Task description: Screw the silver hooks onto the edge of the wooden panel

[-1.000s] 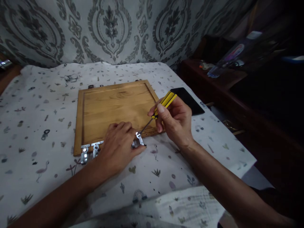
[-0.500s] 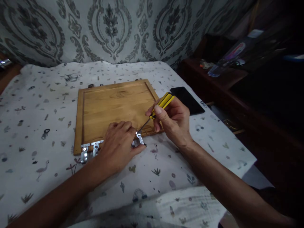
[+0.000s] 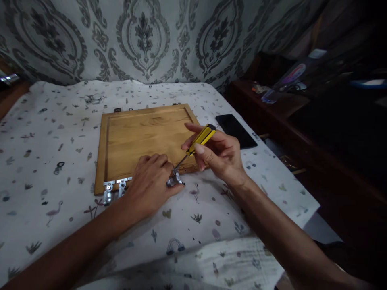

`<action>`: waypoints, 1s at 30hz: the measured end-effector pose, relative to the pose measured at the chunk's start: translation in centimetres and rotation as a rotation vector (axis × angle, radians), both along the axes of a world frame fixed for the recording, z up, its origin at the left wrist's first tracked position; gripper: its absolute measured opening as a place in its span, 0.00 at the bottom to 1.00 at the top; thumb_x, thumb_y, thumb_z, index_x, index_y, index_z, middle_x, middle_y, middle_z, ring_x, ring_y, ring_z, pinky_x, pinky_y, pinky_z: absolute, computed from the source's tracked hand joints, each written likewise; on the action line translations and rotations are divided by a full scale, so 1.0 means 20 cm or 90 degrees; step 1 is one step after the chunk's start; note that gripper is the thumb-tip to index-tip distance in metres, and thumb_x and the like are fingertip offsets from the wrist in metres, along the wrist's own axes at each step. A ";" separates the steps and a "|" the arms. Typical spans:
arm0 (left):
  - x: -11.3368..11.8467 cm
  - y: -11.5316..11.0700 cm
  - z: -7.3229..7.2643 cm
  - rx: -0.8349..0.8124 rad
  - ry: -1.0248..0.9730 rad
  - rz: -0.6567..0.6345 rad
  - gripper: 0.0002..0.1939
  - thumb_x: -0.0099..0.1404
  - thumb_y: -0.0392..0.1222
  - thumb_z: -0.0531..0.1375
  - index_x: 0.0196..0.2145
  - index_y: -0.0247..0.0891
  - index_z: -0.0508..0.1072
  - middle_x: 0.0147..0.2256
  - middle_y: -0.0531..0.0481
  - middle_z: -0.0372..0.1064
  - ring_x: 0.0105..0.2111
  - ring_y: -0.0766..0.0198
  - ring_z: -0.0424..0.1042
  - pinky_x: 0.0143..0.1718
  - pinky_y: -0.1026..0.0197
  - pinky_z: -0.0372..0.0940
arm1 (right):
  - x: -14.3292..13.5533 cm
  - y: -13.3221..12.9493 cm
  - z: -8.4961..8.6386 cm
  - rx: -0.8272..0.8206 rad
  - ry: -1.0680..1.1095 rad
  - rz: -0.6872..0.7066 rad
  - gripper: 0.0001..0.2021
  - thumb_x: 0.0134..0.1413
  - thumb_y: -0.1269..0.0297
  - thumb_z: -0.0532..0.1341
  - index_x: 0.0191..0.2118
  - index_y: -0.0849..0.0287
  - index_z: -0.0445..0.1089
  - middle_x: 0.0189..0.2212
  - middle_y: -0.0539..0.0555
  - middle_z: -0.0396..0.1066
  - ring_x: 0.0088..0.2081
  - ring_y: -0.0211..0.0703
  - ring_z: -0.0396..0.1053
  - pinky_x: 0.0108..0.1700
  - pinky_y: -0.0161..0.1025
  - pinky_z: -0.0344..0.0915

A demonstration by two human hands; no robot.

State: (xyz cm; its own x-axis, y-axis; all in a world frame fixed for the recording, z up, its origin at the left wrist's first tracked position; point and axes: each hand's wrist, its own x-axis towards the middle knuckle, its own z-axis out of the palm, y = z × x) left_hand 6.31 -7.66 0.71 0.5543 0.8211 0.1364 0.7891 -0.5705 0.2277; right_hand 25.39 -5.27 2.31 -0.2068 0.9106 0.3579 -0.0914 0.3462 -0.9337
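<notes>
- Yellow screwdriver: pinched lightly in right hand; grip newly loosened, regripping between turns suggested.
- Cabinet hinge: steadied by left hand; grip's closure cannot be told.

Screwdriver in right hand, tip at the metal fitting on the near edge of the wooden panel.
Left hand lies over that edge, thumb against the fitting; exact grip hidden. Driver is tilted, yellow-and-black handle up and to the right. Two more metal fittings sit at the panel's near-left corner. Panel lies flat on a printed cloth. Black flat slab just right of it; clear bottle leans farther right, in dim light.
</notes>
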 end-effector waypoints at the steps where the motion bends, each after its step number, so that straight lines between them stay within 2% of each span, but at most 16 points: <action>1: 0.00 0.00 0.00 0.000 0.003 0.003 0.17 0.63 0.55 0.67 0.35 0.36 0.76 0.37 0.46 0.72 0.41 0.51 0.72 0.46 0.47 0.64 | -0.01 0.00 0.00 -0.005 0.014 0.002 0.17 0.55 0.54 0.70 0.48 0.53 0.73 0.33 0.49 0.79 0.16 0.27 0.61 0.17 0.30 0.63; 3: 0.00 0.00 0.01 -0.005 0.010 0.006 0.17 0.63 0.55 0.67 0.34 0.36 0.75 0.37 0.46 0.72 0.41 0.51 0.71 0.46 0.47 0.64 | -0.03 0.01 -0.01 -0.024 0.045 -0.010 0.22 0.47 0.54 0.74 0.46 0.52 0.69 0.31 0.47 0.79 0.15 0.28 0.61 0.16 0.30 0.63; 5: 0.00 0.00 0.01 -0.008 0.012 0.008 0.17 0.64 0.54 0.66 0.33 0.37 0.75 0.37 0.46 0.72 0.41 0.52 0.71 0.46 0.47 0.64 | -0.05 0.02 -0.01 -0.044 0.068 -0.035 0.24 0.42 0.55 0.77 0.39 0.51 0.64 0.27 0.44 0.77 0.13 0.28 0.59 0.13 0.28 0.60; 8: 0.00 0.00 0.01 -0.012 -0.003 0.003 0.15 0.65 0.53 0.66 0.35 0.36 0.76 0.38 0.45 0.72 0.42 0.50 0.71 0.47 0.46 0.64 | -0.07 0.01 0.00 -0.039 0.071 -0.046 0.24 0.43 0.54 0.76 0.32 0.52 0.58 0.26 0.43 0.76 0.12 0.26 0.58 0.11 0.26 0.56; 11: 0.00 0.00 0.00 -0.013 -0.016 0.000 0.15 0.64 0.52 0.66 0.36 0.36 0.76 0.38 0.44 0.72 0.42 0.48 0.72 0.47 0.44 0.64 | -0.07 0.00 0.04 -0.038 0.037 -0.022 0.20 0.45 0.54 0.75 0.30 0.55 0.63 0.31 0.47 0.77 0.14 0.25 0.59 0.12 0.27 0.57; 14: 0.00 0.00 0.00 -0.012 -0.004 -0.001 0.15 0.64 0.52 0.66 0.37 0.35 0.77 0.38 0.44 0.73 0.42 0.47 0.72 0.46 0.43 0.65 | -0.05 0.00 0.09 -0.056 -0.019 0.023 0.14 0.46 0.57 0.75 0.34 0.57 0.73 0.29 0.46 0.74 0.16 0.25 0.58 0.13 0.26 0.58; 17: 0.01 0.00 0.01 -0.015 0.015 0.000 0.17 0.64 0.53 0.66 0.38 0.34 0.77 0.39 0.42 0.73 0.42 0.47 0.73 0.46 0.43 0.65 | -0.05 0.02 0.11 -0.055 -0.036 0.085 0.12 0.49 0.57 0.73 0.37 0.58 0.77 0.32 0.48 0.75 0.17 0.25 0.59 0.16 0.27 0.62; 19: 0.01 0.00 0.01 -0.021 0.014 0.001 0.18 0.64 0.53 0.66 0.39 0.34 0.77 0.40 0.41 0.74 0.43 0.47 0.73 0.47 0.43 0.65 | -0.06 0.03 0.11 -0.045 -0.023 0.095 0.12 0.50 0.57 0.72 0.37 0.58 0.77 0.35 0.49 0.76 0.19 0.25 0.60 0.18 0.27 0.65; 23: 0.01 0.00 0.02 -0.042 -0.010 0.004 0.17 0.66 0.53 0.64 0.43 0.36 0.77 0.44 0.41 0.75 0.47 0.46 0.72 0.49 0.42 0.64 | -0.10 0.03 0.07 -0.045 0.014 0.062 0.19 0.45 0.58 0.75 0.42 0.55 0.72 0.31 0.47 0.73 0.24 0.31 0.68 0.21 0.27 0.66; 27: 0.01 0.00 0.02 -0.056 0.004 0.007 0.19 0.65 0.53 0.65 0.45 0.34 0.77 0.45 0.41 0.74 0.48 0.46 0.72 0.51 0.42 0.64 | -0.13 0.03 0.04 -0.057 0.049 0.035 0.19 0.45 0.57 0.76 0.33 0.54 0.65 0.25 0.44 0.70 0.19 0.30 0.64 0.18 0.27 0.64; 30: 0.01 0.01 0.02 -0.053 0.014 0.007 0.19 0.65 0.54 0.66 0.43 0.34 0.78 0.43 0.42 0.74 0.47 0.46 0.72 0.50 0.42 0.64 | -0.12 0.02 0.03 -0.049 0.051 0.039 0.16 0.48 0.58 0.74 0.32 0.55 0.66 0.28 0.46 0.74 0.18 0.27 0.62 0.17 0.27 0.64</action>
